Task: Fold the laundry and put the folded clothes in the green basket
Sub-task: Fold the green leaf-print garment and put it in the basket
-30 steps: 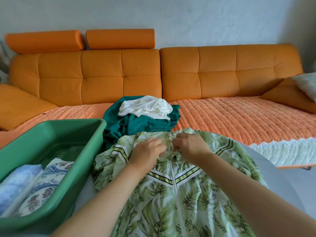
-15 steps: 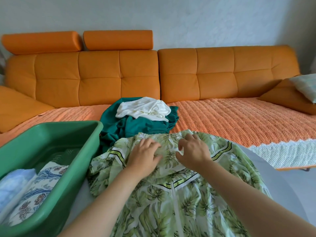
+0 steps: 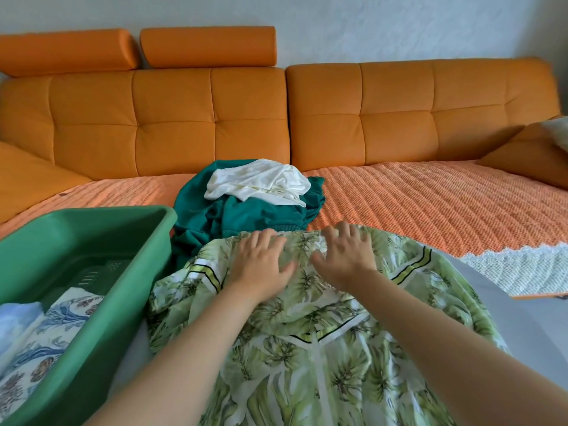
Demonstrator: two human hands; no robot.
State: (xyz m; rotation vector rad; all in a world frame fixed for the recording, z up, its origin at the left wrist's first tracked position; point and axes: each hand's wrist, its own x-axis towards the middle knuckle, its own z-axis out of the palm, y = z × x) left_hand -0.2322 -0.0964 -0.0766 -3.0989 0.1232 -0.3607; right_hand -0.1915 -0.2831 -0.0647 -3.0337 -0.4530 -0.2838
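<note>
— Green leaf-print garment (image 3: pixel 307 348): where is it?
— Spread on the pale worktop (image 3: pixel 522 321), beside the green basket (image 3: pixel 92 221), which holds folded clothes (image 3: pixel 46 336).
— And each grip?
— Left hand (image 3: pixel 261 265) and right hand (image 3: pixel 344 256) lie flat on its top edge, fingers straight, clasping nothing.

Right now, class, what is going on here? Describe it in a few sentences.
A person presses the left hand and right hand flat on a leaf-print garment spread before them. The green basket beside it holds folded clothes. A teal garment and a white garment lie heaped on the orange sofa, not yet folded.
</note>
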